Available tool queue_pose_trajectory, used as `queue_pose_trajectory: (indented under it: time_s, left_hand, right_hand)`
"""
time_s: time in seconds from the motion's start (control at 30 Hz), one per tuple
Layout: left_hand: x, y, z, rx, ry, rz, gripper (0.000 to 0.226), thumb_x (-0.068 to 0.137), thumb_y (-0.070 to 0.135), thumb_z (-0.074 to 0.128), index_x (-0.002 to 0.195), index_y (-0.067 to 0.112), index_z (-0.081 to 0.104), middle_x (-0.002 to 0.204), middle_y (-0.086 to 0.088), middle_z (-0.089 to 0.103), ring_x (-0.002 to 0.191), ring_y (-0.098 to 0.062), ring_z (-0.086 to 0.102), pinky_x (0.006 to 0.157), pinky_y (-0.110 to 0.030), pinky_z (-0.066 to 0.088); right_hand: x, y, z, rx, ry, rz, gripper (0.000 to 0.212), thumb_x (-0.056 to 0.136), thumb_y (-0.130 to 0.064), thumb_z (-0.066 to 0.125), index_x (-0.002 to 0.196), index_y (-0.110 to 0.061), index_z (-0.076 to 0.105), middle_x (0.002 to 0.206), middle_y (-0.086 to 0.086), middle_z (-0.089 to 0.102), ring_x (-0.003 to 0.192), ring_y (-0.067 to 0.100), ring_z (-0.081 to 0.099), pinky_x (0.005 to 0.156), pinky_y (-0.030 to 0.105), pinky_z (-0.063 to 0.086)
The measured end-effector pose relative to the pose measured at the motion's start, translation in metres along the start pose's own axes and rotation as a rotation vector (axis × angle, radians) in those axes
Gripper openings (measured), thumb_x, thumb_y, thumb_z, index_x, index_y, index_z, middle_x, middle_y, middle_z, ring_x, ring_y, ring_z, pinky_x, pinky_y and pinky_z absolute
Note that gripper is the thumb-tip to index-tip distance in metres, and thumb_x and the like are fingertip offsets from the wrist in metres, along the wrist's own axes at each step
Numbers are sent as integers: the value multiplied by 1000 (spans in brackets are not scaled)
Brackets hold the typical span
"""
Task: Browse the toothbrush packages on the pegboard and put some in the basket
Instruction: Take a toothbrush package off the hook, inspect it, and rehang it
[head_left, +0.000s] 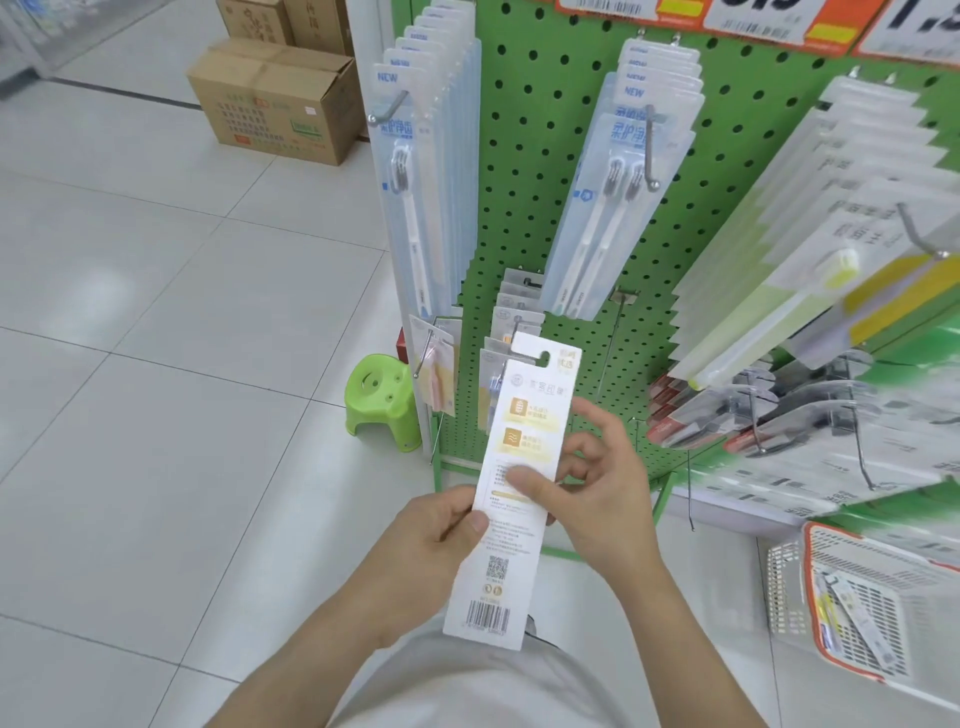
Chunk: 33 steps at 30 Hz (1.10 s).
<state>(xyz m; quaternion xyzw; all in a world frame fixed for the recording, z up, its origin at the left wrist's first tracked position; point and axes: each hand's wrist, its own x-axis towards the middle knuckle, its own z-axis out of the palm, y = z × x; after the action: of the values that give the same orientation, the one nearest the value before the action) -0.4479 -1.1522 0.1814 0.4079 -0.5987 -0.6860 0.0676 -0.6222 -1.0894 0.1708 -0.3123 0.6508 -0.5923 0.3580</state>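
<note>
Two hands (519, 514) on toothbrush package (511, 499)

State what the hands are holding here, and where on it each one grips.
Both hold one toothbrush package, its printed back facing the camera. The left hand pinches its left edge near the middle; the right hand pinches the right edge, thumb across the card.

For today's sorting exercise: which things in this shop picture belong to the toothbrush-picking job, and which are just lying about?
Belong to the job:
held package
left hand
right hand
hanging toothbrush packages
green pegboard
basket

Just lying about:
green stool
cardboard boxes
price tags
</note>
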Motion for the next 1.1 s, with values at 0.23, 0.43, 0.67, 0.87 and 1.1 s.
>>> queue_pose_trajectory:
  time_s: [0.23,0.43,0.67,0.87,1.1]
  left_hand:
    - [-5,1,1,59,-91,21,29,108,11,41,121,21,65,112,6,76,106,-15,71,97,-45,55]
    - [-5,-1,-1,115,-134,21,24,104,10,50,120,22,64,110,9,76,102,-11,72,92,-36,58]
    - [31,31,-7,-29,302,278,23,99,18,62,115,34,59,102,6,75,81,-13,75,70,-28,59]
    - [43,25,-8,68,306,317,7,100,22,61,104,26,64,100,0,74,76,-26,73,65,-44,58]
    - [41,30,-19,-64,87,265,21,94,4,66,113,12,60,115,-5,73,74,-27,76,53,-34,57]
  right_hand:
    - [18,-19,-2,-135,78,-49,39,72,-24,90,102,-27,66,77,-3,77,59,14,63,52,25,47]
    - [19,-14,4,-194,68,-40,21,85,-43,75,86,-22,73,48,-10,54,44,6,44,45,22,34]
    - [15,1,14,-201,-74,-82,34,89,-59,62,98,-28,71,60,17,53,51,22,45,49,47,42]
    - [7,8,7,-51,-242,-32,29,89,-32,74,117,-31,67,87,24,68,74,46,63,61,49,51]
    - [-7,12,3,76,-260,18,45,89,-7,76,131,-19,62,110,18,73,99,50,66,85,69,53]
